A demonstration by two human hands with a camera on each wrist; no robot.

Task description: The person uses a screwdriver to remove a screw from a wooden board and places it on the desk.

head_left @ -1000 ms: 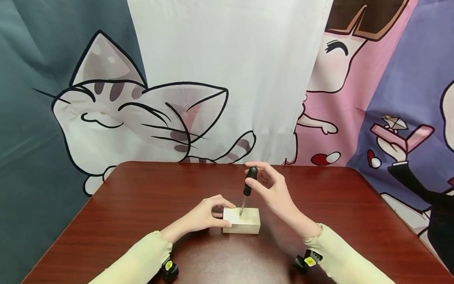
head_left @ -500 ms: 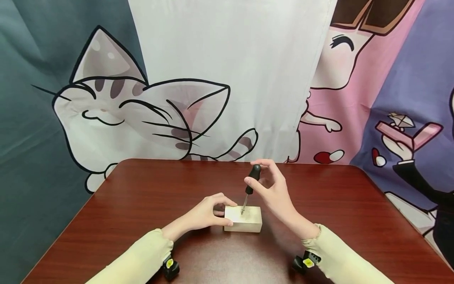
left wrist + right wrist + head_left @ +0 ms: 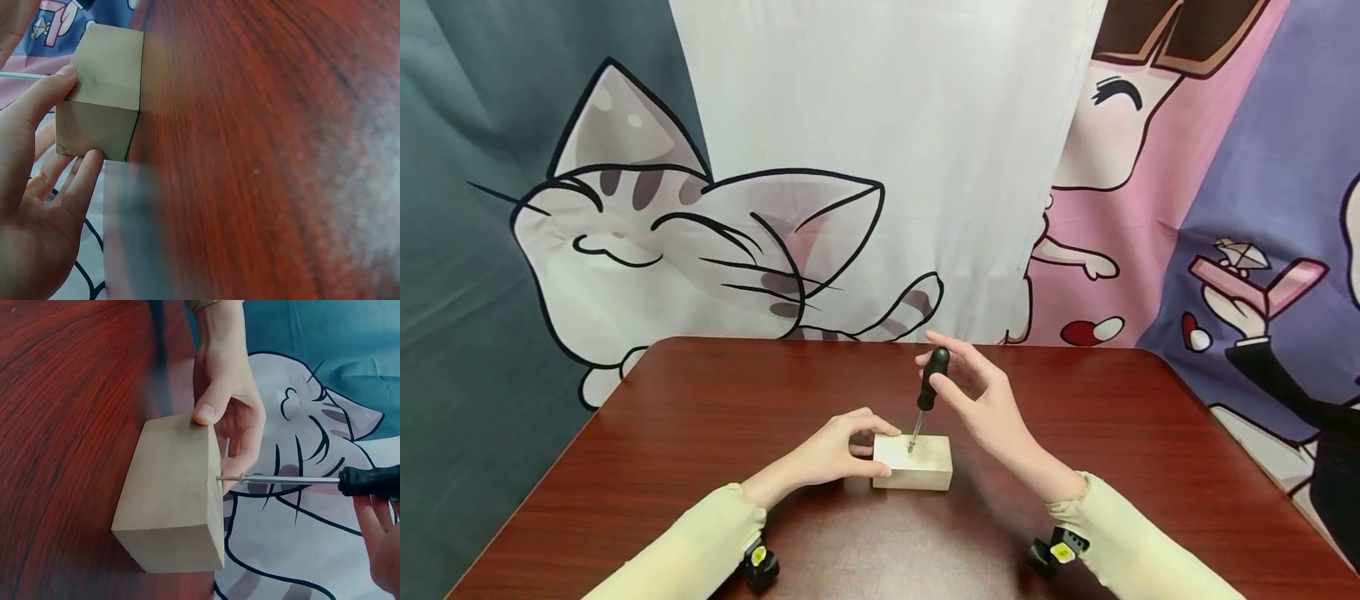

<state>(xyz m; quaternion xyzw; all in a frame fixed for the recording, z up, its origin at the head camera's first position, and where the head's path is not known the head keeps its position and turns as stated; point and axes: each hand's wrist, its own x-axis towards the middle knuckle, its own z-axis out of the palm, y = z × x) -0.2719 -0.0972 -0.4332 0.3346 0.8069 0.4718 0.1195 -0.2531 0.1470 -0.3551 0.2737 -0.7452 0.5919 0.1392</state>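
A pale wooden block (image 3: pixel 913 480) lies on the table, its left end gripped by my left hand (image 3: pixel 829 452), thumb at the near side and fingers at the far side. From its top stands a brass-coloured screw (image 3: pixel 229 479), with part of the thread showing above the wood. The metal shaft of a screwdriver (image 3: pixel 933 380) meets the screw's head, tilted slightly right at the top. My right hand (image 3: pixel 988 407) holds the black handle between thumb and fingers, its index finger stretched past the handle's top. In the right wrist view only a few right-hand fingers (image 3: pixel 374 528) show under the handle.
The reddish-brown table (image 3: pixel 715 400) extends around the block on all sides. A cartoon-printed cloth (image 3: pixel 985 167) hangs behind its far edge. Each wrist carries a small black camera, one on the left (image 3: pixel 762 568) and one on the right (image 3: pixel 1045 557).
My right hand's thumb and fingers have shifted on the handle, the index finger now straighter and the thumb farther right. Left hand and block keep their place; the view has shifted slightly.
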